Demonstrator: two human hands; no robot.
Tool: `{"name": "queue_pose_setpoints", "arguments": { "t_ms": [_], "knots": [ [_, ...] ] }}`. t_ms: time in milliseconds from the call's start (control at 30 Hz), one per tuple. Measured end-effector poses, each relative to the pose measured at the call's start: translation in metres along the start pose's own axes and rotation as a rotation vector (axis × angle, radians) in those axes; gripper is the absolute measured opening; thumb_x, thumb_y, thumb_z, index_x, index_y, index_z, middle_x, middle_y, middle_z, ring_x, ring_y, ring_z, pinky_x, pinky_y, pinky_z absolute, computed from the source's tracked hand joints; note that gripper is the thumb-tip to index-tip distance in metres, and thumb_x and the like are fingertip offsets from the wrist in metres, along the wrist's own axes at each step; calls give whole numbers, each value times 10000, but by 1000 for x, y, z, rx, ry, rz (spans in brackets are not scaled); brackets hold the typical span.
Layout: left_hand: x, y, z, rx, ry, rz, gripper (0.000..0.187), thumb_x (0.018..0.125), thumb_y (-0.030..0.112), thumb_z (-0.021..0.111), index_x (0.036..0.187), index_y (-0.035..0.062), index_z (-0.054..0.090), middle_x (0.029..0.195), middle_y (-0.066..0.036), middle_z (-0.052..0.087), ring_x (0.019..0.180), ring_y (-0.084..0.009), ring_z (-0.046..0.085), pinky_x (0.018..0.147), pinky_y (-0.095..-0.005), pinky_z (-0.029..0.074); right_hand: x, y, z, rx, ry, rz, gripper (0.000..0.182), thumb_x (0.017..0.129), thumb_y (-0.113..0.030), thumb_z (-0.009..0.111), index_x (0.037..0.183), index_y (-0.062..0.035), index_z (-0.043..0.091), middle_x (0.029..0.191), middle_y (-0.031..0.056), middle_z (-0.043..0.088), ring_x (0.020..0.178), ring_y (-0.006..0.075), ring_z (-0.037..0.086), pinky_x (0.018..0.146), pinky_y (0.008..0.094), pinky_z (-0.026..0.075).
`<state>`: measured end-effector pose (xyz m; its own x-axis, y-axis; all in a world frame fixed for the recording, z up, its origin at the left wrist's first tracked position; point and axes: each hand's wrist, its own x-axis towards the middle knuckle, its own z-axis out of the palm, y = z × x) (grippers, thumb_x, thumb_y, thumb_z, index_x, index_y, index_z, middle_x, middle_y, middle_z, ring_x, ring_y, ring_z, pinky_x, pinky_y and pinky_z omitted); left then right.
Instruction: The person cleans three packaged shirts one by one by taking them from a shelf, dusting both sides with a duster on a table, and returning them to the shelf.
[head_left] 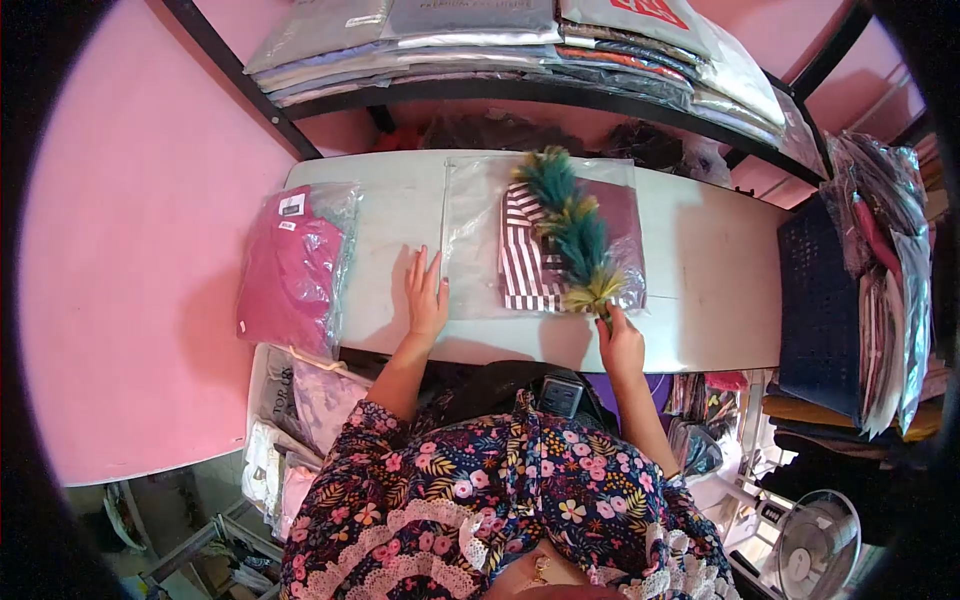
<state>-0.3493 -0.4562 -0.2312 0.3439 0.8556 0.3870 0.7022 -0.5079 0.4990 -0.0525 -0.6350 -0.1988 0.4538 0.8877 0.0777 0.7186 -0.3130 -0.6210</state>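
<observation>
My right hand (622, 345) is closed around the handle end of a feather duster (578, 235) with green and yellow plumes. The duster lies slantwise over a clear plastic bag (472, 200) on the white table. Inside that bag is a folded garment (526, 262), part striped in white and dark, part plain maroon; the duster hides some of it. My left hand (427, 300) rests on the table by the bag's left edge, fingers stretched out and holding nothing. Further left lies a bagged pink garment (290, 265) with white tags.
Stacks of bagged clothes (470, 50) fill a black-framed shelf (440, 93) behind the white table (710, 270). At the right stands a dark blue basket (822, 310) with bagged items beside it. A fan (815, 545) is low right; a white basket (270, 390) with clothes is low left.
</observation>
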Motion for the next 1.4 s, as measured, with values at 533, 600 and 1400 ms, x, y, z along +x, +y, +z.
{"name": "queue_pose_setpoints", "arguments": {
  "t_ms": [533, 600, 1400],
  "knots": [
    [-11, 13, 9, 351, -316, 94, 530, 846, 282, 546, 1331, 102, 433, 1441, -112, 331, 1356, -265, 260, 1088, -518, 168, 0, 7, -10, -100, -122, -40, 274, 818, -226, 625, 1061, -113, 570, 798, 181, 646, 701, 369, 629, 614, 471, 500],
    [-11, 12, 9, 324, -317, 68, 529, 836, 249, 546, 1329, 96, 433, 1445, -117, 321, 1354, -278, 258, 1094, -503, 159, -3, 0, -15, -77, -228, -179, 281, 817, -242, 621, 1068, -127, 568, 816, 165, 648, 710, 365, 631, 619, 467, 503],
    [-10, 14, 8, 315, -282, 72, 517, 830, 264, 554, 1315, 112, 459, 1433, -92, 351, 1353, -244, 271, 1098, -490, 162, 72, -35, 17, -199, -209, -81, 299, 811, -253, 623, 1082, -136, 573, 753, 184, 647, 699, 380, 633, 608, 488, 506]
  ]
}}
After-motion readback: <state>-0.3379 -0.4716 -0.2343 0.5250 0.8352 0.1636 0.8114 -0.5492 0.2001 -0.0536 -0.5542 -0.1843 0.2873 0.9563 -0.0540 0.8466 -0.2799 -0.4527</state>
